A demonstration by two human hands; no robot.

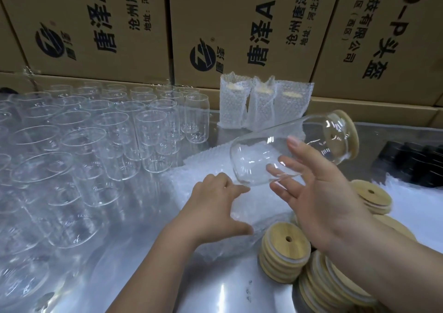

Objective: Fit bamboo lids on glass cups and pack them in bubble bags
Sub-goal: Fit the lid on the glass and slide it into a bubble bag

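Surface: a shiny metal table (148, 269) whose top mirrors the glassware standing on it.
Backdrop: a wall of brown cardboard cartons (239, 6) printed with black Chinese lettering and a round logo closes off the far edge of the table.
Right hand: the right hand (321, 193) holds a glass cup (271, 149) above the table, thumb on the upper side and fingers curled beneath, visible through the glass.
Cup: tipped on its side, base towards the left hand, with a bamboo lid (352, 133) fitted on its mouth at the far right.
Left hand: the left hand (215, 202) lies on a flat pile of bubble bags (203, 161), fingers straight and spread, thumb wide.
Packed: three bagged cups (260, 104) stand upright against the cartons.
Left side: rows of empty glass cups (107, 133) stand open-mouthed.
Near right: stacks of bamboo lids (285, 252), each with a small hole.
Far right: dark objects (419, 164), too blurred to identify.
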